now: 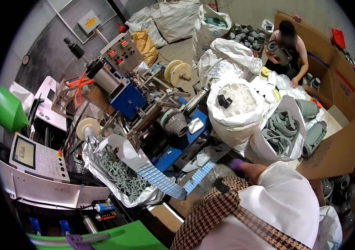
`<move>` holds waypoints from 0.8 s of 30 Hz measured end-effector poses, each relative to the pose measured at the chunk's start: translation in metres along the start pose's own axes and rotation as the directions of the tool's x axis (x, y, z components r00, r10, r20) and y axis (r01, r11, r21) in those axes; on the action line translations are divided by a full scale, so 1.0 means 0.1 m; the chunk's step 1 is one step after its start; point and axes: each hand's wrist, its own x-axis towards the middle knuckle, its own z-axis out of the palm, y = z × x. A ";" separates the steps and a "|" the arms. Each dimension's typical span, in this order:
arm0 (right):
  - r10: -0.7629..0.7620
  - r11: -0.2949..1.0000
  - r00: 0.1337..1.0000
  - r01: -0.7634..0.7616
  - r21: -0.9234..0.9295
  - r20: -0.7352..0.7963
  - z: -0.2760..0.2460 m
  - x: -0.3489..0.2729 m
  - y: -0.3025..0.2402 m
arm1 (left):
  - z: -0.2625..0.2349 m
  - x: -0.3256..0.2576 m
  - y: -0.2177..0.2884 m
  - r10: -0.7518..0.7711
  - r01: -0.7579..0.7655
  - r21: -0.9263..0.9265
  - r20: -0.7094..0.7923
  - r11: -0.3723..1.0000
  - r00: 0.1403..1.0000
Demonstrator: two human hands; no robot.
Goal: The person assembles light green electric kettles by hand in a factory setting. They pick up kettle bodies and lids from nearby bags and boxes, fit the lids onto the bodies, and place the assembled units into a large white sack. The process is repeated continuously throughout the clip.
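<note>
My left hand (76, 241), in a purple glove at the lower left edge, is closed round the grey bar handle (98, 238) of a green panel (131, 236). In the middle, my right hand (236, 163), also purple-gloved, is smeared by motion, so its fingers and anything in them cannot be made out. It is close to a clear plastic bag (221, 171) and the end of a blue-and-white printed strip (200, 177). My white sleeve (283, 183) and checked apron (217, 200) hide much of the lower right.
A machine with a blue block (128, 100) holds a grey cup-shaped part (175, 123). A sack of small grey-green pieces (123, 175) stands beside the control panel (36, 158). Sacks of white rings (238, 98) and grey strips (283, 129) stand right. A co-worker (290, 50) holds a grey part beside cardboard boxes.
</note>
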 end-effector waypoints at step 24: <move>-0.670 0.698 0.074 0.401 0.593 0.738 0.52 -1.65 -5.52 | -3.34 -2.49 1.33 0.211 0.064 -0.822 0.219 0.566 0.953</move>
